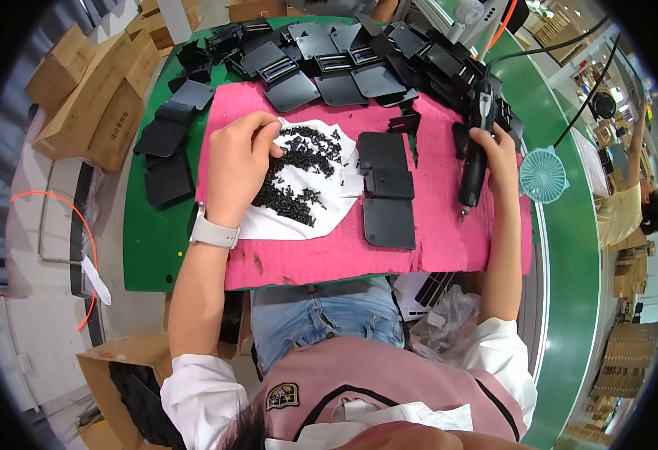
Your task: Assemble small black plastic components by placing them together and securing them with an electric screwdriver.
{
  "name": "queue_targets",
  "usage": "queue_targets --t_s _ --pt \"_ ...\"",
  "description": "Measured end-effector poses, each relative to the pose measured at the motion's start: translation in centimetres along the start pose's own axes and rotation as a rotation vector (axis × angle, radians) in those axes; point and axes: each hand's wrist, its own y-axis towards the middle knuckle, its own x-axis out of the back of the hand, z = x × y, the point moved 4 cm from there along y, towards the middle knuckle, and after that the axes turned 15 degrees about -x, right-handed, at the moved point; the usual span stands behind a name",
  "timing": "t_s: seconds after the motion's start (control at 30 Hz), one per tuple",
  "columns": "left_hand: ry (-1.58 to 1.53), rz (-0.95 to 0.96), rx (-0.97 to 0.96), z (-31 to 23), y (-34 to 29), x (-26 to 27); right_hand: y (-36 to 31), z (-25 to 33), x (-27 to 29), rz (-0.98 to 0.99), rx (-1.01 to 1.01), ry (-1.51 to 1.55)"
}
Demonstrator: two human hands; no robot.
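My left hand [248, 154] is over the left side of a white cloth [325, 206], its thumb and fingers pinched together; whatever is between the fingertips is too small to make out. Many small black screws [291, 202] lie heaped on that cloth. My right hand [496, 154] grips a black electric screwdriver [478, 142], whose bit points down toward the pink mat. Between the hands a black hinged plastic bracket [388, 187] rests on the mat, its two flat plates joined by a raised middle piece.
A pink foam mat [306, 264] covers much of the green table [145, 247]. Similar black brackets [329, 56] are piled along its far edge and left side. A small teal fan [544, 174] stands at right, near the screwdriver's cable. Cardboard boxes [92, 105] sit at far left.
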Motion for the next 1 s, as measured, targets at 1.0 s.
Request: queue_targets --t_s 1.0 --pt "-1.066 0.051 0.328 -3.3 0.2 -6.9 -4.0 14.8 -6.6 1.096 0.295 1.039"
